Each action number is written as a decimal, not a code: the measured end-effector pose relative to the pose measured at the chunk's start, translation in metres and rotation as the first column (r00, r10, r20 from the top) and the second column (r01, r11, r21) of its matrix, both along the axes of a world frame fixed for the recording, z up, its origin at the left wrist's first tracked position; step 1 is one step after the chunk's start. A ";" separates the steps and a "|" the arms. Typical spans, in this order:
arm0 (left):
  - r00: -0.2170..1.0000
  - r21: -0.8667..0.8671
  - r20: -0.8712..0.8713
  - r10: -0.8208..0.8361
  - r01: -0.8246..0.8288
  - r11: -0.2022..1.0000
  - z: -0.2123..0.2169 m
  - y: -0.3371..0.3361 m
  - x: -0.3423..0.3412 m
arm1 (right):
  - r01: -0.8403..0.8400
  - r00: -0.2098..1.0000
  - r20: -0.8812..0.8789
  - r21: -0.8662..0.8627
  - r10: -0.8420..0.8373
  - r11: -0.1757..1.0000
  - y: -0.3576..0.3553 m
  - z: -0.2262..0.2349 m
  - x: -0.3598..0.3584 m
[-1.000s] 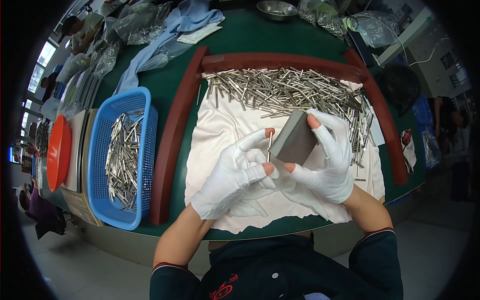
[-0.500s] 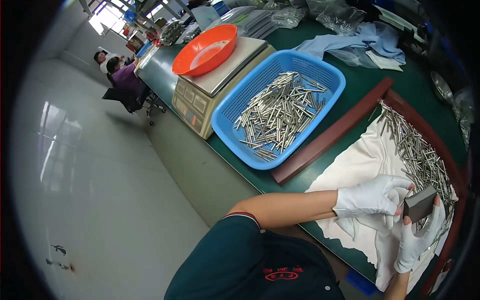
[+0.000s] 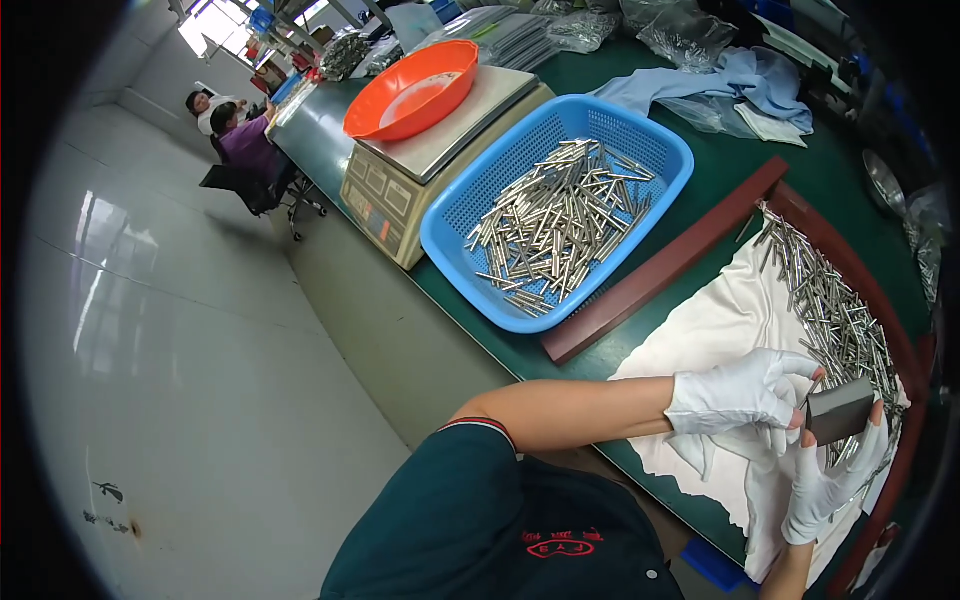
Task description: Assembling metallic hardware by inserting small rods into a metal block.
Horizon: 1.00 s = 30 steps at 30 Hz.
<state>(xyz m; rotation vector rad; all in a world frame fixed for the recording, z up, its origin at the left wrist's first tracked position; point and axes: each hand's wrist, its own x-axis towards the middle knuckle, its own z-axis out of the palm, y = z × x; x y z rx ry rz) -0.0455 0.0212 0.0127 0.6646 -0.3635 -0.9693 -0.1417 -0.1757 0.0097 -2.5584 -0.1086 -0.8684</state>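
Both of my hands wear white gloves with bare fingertips. My right hand (image 3: 822,490) is closed around a dark grey rectangular block (image 3: 840,411), thumb on the near side and fingers along the far side. Right beside the block's left end, my left hand (image 3: 745,395) pinches a thin metal pin (image 3: 808,391), mostly covered by the fingers. Both hands are above a white cloth (image 3: 690,340). Just beyond them, a long heap of loose metal pins (image 3: 835,300) lies on the cloth's far right side.
Dark red wooden strips (image 3: 665,265) border the cloth. A blue perforated basket (image 3: 445,225) of metal pins stands left of it, beside a weighing scale (image 3: 385,195) bearing an orange tray (image 3: 365,110). Light blue cloth (image 3: 690,85) and plastic bags lie farther back. Two people sit at the far left.
The grey block has turned slightly in my right hand. My left hand keeps nearly the same place and pinch. The whole view has shifted a little.
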 end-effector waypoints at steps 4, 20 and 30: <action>0.999 -0.001 -0.036 -0.003 0.003 1.000 -0.005 -0.003 -0.002 | 0.036 0.996 0.084 -0.059 -0.031 0.998 -0.001 -0.004 -0.001; 1.000 -0.013 0.004 -0.003 0.003 1.000 -0.001 -0.001 -0.003 | -0.015 0.998 0.064 -0.012 0.016 1.000 -0.003 -0.001 -0.003; 1.000 -0.036 0.024 0.020 -0.020 0.999 -0.002 -0.001 -0.004 | -0.033 0.999 0.005 0.062 0.032 0.998 -0.004 -0.003 0.002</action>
